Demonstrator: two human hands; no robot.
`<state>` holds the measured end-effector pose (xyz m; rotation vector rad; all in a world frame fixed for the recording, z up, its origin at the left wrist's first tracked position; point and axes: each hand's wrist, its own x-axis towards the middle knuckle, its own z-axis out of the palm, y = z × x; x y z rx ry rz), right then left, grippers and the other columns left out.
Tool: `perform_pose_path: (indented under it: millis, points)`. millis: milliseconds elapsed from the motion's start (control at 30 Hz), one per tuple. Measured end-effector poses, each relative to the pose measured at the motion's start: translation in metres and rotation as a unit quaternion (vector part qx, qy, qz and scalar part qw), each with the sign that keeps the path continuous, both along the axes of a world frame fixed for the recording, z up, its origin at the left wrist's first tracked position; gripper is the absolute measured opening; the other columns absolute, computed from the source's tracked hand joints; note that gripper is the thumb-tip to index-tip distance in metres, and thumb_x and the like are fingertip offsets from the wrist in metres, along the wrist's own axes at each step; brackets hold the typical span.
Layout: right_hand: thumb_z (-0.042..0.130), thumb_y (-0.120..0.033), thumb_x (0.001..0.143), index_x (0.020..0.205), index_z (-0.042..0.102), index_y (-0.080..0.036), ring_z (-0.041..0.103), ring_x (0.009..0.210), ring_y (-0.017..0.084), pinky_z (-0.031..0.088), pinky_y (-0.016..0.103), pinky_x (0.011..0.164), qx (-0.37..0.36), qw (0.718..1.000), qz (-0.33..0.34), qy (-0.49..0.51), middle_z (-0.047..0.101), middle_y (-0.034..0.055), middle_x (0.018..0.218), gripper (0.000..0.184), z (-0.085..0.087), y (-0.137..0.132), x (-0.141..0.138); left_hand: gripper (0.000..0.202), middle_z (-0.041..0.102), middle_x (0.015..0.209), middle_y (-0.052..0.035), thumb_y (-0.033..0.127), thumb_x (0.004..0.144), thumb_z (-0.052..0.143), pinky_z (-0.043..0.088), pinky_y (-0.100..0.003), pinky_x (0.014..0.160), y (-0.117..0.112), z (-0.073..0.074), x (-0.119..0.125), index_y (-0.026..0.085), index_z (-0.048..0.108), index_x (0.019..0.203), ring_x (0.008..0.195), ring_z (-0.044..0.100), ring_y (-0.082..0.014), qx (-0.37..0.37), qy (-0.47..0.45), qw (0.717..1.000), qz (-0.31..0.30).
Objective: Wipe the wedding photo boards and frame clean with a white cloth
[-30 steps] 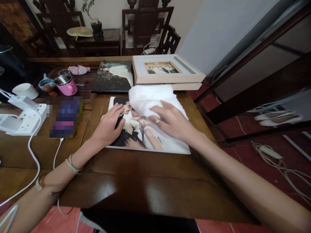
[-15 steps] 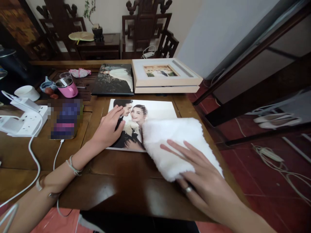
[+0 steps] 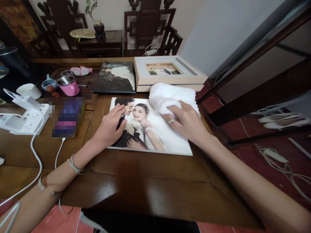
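A large photo print of a couple lies flat on the brown wooden table. My left hand rests on its left edge, fingers stretched out and flat. Over the print's upper right part, my right hand grips a fluffy white cloth. The cloth is bunched under the fingers and spreads past the print's far edge, up against the stacked frames. Its folds hide the print's upper right corner.
Behind the print lie a dark photo panel and stacked light-wood picture frames. To the left are a phone on a cable, a white power strip and a pink mug. The table's right edge drops to a red floor.
My right hand has pushed the white cloth away from me, from the print's lower right to its upper right, uncovering the lower right corner. My left hand stays in place.
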<state>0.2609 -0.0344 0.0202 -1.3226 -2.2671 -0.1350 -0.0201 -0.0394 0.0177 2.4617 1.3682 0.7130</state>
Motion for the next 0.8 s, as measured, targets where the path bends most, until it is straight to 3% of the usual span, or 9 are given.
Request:
perform_pose_path:
  millis: [100,200,333,433,533,667,800]
  points:
    - [0.049,-0.017,0.088,0.085,0.065,-0.017,0.057,0.124,0.038,0.049,0.061,0.098,-0.008,1.000,0.003,-0.004,0.070,0.0212,0.113,0.017,0.001,-0.013,-0.008,0.040,0.048,0.148,-0.0174,0.022,0.097,0.045,0.034,-0.055,0.114,0.008,-0.006,0.005,0.012,0.048,0.135,0.143,0.036,-0.0293,0.003,-0.003,1.000,-0.007]
    - [0.051,-0.012,0.084,0.077,0.064,-0.016,0.055,0.126,0.040,0.046,0.065,0.101,-0.007,0.998,0.069,-0.012,0.066,0.0227,0.126,0.016,0.005,-0.043,-0.020,0.040,0.048,0.148,-0.0177,0.024,0.097,0.043,0.034,-0.055,0.114,0.023,-0.010,0.011,0.011,0.048,0.135,0.143,0.036,-0.0292,0.003,-0.003,1.000,-0.010]
    - [0.050,-0.005,0.079,0.065,0.061,-0.018,0.048,0.133,0.035,0.044,0.060,0.106,-0.031,0.983,0.181,0.005,0.060,0.0150,0.137,0.022,0.016,-0.075,-0.030,0.042,0.046,0.149,-0.0194,0.022,0.097,0.042,0.033,-0.054,0.115,0.038,-0.006,0.012,0.008,0.047,0.136,0.144,0.034,-0.0299,-0.002,0.001,1.000,-0.016]
    - [0.049,-0.006,0.081,0.068,0.062,-0.020,0.048,0.134,0.032,0.045,0.058,0.106,-0.054,0.975,0.214,0.003,0.059,0.0110,0.138,0.023,0.022,-0.074,-0.027,0.043,0.045,0.150,-0.0198,0.018,0.095,0.042,0.033,-0.054,0.115,0.040,-0.004,0.011,0.008,0.047,0.137,0.144,0.034,-0.0299,-0.003,0.001,1.000,-0.025]
    - [0.048,-0.009,0.085,0.077,0.066,-0.020,0.050,0.132,0.031,0.046,0.057,0.105,-0.054,0.978,0.201,-0.015,0.060,0.0117,0.137,0.022,0.018,-0.055,-0.017,0.043,0.046,0.149,-0.0188,0.020,0.095,0.043,0.033,-0.055,0.115,0.035,-0.007,0.011,0.010,0.047,0.137,0.144,0.034,-0.0297,-0.001,0.000,1.000,-0.017]
    - [0.050,-0.014,0.087,0.085,0.068,-0.017,0.055,0.127,0.033,0.046,0.058,0.103,-0.018,0.991,0.130,-0.031,0.062,0.0202,0.132,0.018,0.009,-0.022,-0.009,0.041,0.048,0.147,-0.0184,0.024,0.097,0.043,0.033,-0.053,0.115,0.018,-0.006,0.008,0.010,0.048,0.136,0.144,0.035,-0.0296,0.001,-0.002,1.000,-0.010]
    - [0.051,-0.015,0.087,0.095,0.068,-0.016,0.056,0.126,0.033,0.047,0.056,0.102,-0.012,0.999,0.044,-0.021,0.073,0.0199,0.110,0.019,0.009,-0.004,-0.014,0.041,0.048,0.147,-0.0190,0.024,0.097,0.044,0.034,-0.054,0.115,0.002,0.002,0.004,0.009,0.049,0.135,0.143,0.036,-0.0297,0.002,-0.002,1.000,-0.010]
